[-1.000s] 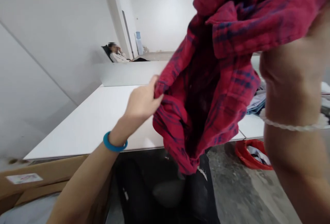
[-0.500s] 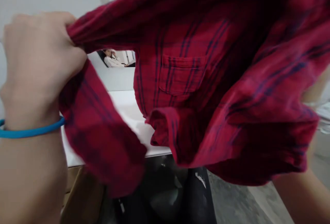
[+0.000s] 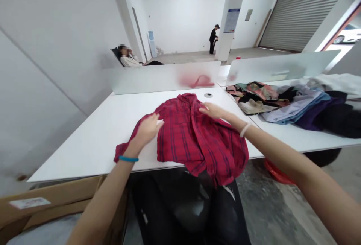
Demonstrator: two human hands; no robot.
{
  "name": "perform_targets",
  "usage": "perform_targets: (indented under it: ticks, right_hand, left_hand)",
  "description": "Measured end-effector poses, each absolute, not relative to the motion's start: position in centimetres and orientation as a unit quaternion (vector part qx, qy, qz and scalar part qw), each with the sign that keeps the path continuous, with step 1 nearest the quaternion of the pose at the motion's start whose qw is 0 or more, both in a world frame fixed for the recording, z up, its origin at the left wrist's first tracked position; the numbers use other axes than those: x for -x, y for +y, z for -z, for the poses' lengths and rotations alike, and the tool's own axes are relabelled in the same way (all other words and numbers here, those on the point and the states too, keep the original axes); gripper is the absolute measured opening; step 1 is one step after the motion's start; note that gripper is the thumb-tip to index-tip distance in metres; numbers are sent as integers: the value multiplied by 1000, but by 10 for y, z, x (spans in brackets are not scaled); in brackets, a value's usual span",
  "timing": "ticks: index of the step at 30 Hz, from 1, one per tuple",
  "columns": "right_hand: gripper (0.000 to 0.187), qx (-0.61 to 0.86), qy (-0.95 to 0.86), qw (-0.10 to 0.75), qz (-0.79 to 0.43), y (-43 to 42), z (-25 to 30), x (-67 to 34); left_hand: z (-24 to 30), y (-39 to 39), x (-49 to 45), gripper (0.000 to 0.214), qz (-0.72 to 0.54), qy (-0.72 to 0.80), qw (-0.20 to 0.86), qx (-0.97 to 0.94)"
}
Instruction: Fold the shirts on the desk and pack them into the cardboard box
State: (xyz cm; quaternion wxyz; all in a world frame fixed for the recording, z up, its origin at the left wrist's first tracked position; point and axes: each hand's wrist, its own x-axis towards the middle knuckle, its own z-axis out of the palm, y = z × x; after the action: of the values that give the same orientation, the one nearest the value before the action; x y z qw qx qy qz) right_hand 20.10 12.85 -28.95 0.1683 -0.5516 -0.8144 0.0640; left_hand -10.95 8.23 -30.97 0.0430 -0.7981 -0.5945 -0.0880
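A red plaid shirt (image 3: 194, 136) lies rumpled on the white table (image 3: 93, 139), its lower part hanging over the front edge. My left hand (image 3: 147, 129), with a blue band at the wrist, rests on the shirt's left side near a sleeve, fingers curled onto the cloth. My right hand (image 3: 212, 110), with a white band at the wrist, lies on the shirt's upper right part, fingers stretched out flat.
A heap of mixed clothes (image 3: 284, 100) covers the table to the right. Frosted dividers (image 3: 158, 79) stand along the back edge. A cardboard box (image 3: 50, 200) sits at lower left, a red basket (image 3: 278, 173) on the floor. One person reclines behind the divider; another stands far off.
The shirt was held up in the air in both hands and shaken out; now it lies on the table with both hands resting on it.
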Motion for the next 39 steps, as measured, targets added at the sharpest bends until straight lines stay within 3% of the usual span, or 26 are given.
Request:
perform_targets:
  ticks: [4, 8, 24, 30, 39]
  right_hand:
    - [56, 573, -816, 71, -30, 113, 379, -192]
    - [63, 582, -812, 44, 14, 121, 409, -185]
    - [64, 626, -776, 60, -53, 223, 412, -149]
    - [67, 633, -768, 36, -88, 230, 407, -147]
    - [75, 616, -759, -25, -207, 258, 363, -145]
  left_hand:
    - [385, 77, 77, 41, 44, -547, -1, 836]
    - [415, 88, 71, 59, 45, -567, -4, 823]
    - [424, 175, 75, 54, 159, -591, -6, 791]
    - [416, 159, 112, 52, 233, -648, 26, 724]
    - [427, 122, 125, 49, 131, -572, -30, 809]
